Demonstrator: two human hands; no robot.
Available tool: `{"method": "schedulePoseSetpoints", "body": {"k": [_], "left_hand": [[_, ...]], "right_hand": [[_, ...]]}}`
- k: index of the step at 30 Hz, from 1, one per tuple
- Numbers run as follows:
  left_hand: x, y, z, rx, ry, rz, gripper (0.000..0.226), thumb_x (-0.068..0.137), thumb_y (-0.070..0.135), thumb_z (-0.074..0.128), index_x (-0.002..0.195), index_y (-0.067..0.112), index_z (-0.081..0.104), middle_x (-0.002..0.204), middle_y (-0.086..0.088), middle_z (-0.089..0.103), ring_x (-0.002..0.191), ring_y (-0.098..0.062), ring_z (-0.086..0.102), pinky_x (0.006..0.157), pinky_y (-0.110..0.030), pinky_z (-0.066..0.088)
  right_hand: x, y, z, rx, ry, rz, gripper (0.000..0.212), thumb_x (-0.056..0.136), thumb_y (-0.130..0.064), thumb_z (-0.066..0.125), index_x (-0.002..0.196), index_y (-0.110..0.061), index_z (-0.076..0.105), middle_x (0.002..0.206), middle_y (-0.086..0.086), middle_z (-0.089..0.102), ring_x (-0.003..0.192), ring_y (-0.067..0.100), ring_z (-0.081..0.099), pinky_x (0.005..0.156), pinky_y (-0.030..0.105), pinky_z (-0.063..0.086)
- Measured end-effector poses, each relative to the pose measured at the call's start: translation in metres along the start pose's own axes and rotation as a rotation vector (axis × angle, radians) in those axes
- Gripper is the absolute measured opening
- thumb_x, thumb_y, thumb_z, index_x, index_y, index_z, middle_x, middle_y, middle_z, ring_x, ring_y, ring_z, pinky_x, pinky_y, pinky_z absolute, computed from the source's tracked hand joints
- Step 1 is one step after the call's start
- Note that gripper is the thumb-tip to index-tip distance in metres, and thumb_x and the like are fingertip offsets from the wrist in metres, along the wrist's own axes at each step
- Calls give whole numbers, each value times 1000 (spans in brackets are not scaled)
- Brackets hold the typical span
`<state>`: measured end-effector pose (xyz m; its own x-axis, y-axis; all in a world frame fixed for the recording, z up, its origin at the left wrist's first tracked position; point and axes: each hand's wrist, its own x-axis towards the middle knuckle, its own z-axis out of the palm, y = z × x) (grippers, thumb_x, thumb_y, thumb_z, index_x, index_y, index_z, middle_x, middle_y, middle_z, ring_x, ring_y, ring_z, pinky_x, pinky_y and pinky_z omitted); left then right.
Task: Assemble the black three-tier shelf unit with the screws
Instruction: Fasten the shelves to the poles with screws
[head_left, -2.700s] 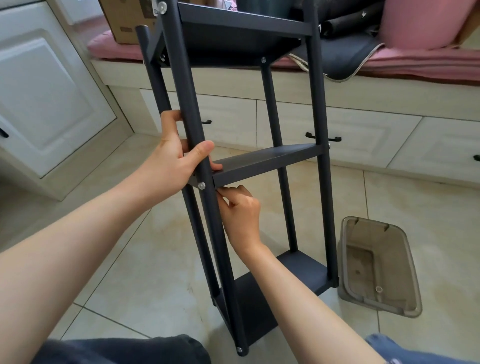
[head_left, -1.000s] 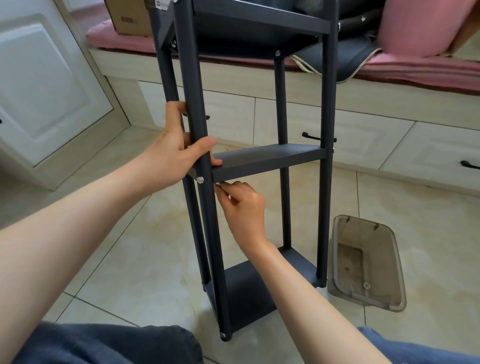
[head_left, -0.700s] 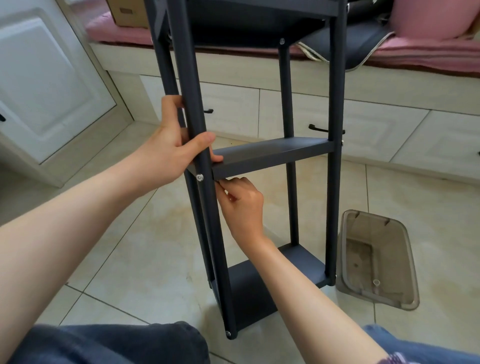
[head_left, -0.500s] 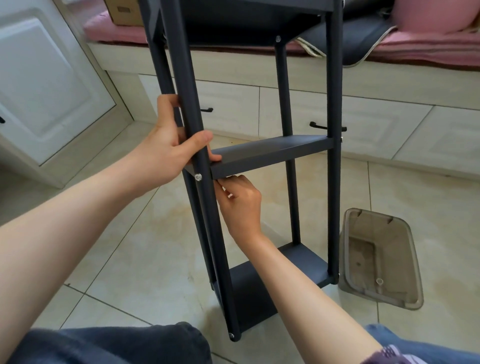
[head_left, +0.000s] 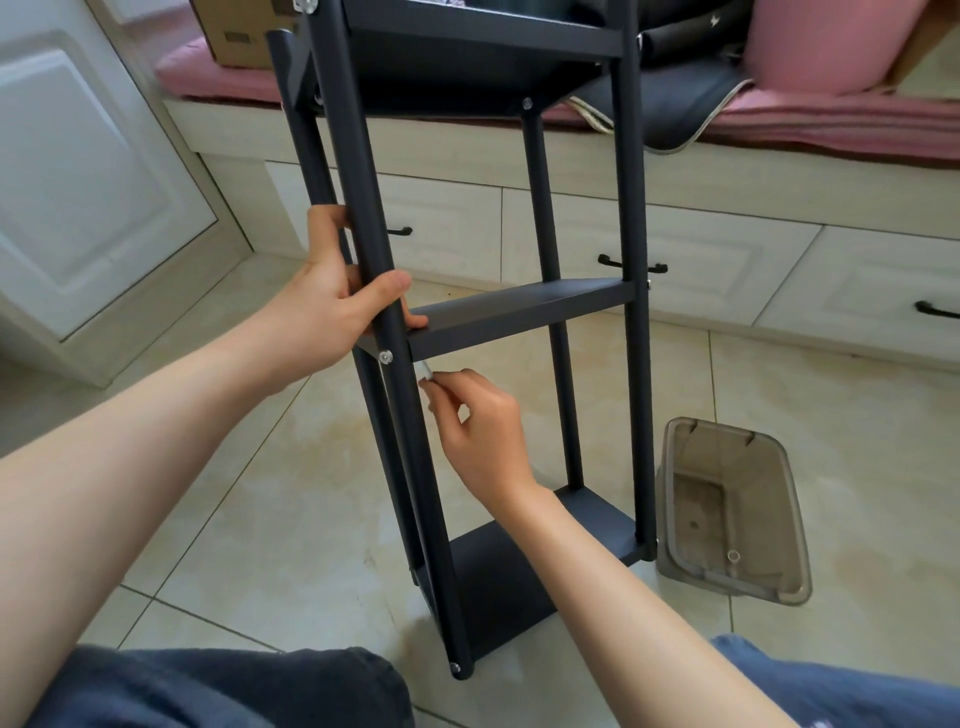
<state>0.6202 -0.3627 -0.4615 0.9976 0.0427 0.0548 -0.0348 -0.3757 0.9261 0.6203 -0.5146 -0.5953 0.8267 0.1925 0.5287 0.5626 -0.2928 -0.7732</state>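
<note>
Beige glazed floor tiles (head_left: 291, 499) w/ thin grout lines, some brownish staining. Cream bench w/ drawer fronts (head_left: 717, 260) runs along the far wall, black drawer pulls, 3 visible. Pink seat cushion (head_left: 831, 124) on top of bench, plus a brown cardboard box (head_left: 234, 31), dark fabric item and a pink pillow. White panelled cabinet door (head_left: 78, 171) left of the shelf unit.

Black metal three-tier shelf unit (head_left: 524, 312) stands upright on the tiles in front of the bench, long axis vertical, top leaning slightly away from the camera. 3 tiers: top at frame edge, middle tier at hand height, bottom on the floor. 4 round posts visible. 5 silver screw heads countable on the near side, incl. one at the front-left post (head_left: 385, 356) at the middle tier and one at that post's foot.

Left hand (head_left: 332, 296) grasps the front-left post just above the middle tier, thumb wrapped across the front, fingertip on the tier edge. Right hand (head_left: 478, 421) sits just below the middle tier, right of that post, fingers pinching a small silver part (head_left: 425, 370); cannot tell if screw or tool.

1 clear brownish plastic bin (head_left: 737, 509) on the floor just right of the unit's base, one small ring-like item inside. Dark trousers at frame bottom.
</note>
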Motion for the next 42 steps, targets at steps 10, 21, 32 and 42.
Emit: {"method": "schedulePoseSetpoints", "body": {"k": [10, 21, 32, 42], "left_hand": [[-1, -1, 2, -45, -9, 5, 33, 103, 26, 54, 115, 36, 25, 81, -2, 75, 84, -22, 77, 73, -29, 62], [-1, -3, -1, -20, -13, 1, 35, 103, 24, 53, 119, 33, 23, 85, -5, 76, 84, -20, 77, 76, -27, 62], [-2, 0, 0, -13, -9, -9, 37, 103, 24, 53, 122, 31, 22, 82, -3, 76, 84, -20, 77, 77, -28, 62], [-5, 5, 2, -15, -17, -9, 37, 103, 23, 53, 122, 30, 22, 83, -5, 75, 84, -19, 77, 74, -27, 62]], "right_hand": [[2, -13, -15, 63, -142, 232, 17, 96, -6, 58, 97, -3, 75, 74, 5, 70, 62, 2, 58, 64, 9, 43], [0, -13, -26, 20, -137, 199, 16, 95, -6, 59, 96, -6, 74, 75, -8, 65, 68, -2, 60, 65, 9, 46], [10, -15, -29, -159, -125, -19, 13, 93, -3, 63, 95, -1, 75, 80, 7, 70, 69, 9, 55, 67, 9, 40], [12, -6, -15, -89, -73, 2, 13, 92, -10, 67, 87, -2, 76, 69, 8, 68, 65, 25, 62, 63, 43, 52]]}}
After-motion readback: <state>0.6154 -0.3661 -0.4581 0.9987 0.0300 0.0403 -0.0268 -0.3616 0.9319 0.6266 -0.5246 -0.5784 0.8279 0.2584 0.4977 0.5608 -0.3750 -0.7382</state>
